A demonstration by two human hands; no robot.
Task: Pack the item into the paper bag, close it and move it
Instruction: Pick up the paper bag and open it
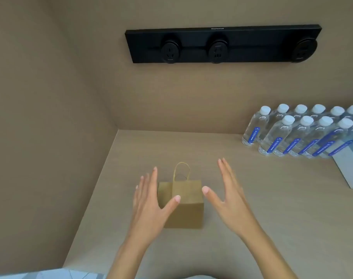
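Note:
A small brown paper bag (188,206) stands upright on the beige counter (272,208), its top closed flat and its thin handle (181,171) sticking up. My left hand (151,200) hovers flat at the bag's left side, fingers spread, the thumb lying over the bag's front face. Just right of the bag my right hand (228,196) is held with fingers apart and the thumb pointing at the bag's upper right corner. Neither hand grips anything. What the bag contains is hidden.
Two rows of several clear water bottles (300,131) with white caps and blue labels stand at the back right. A pale box (350,168) lies at the right edge. A black socket strip (222,45) is fixed on the back wall. A side wall closes the left.

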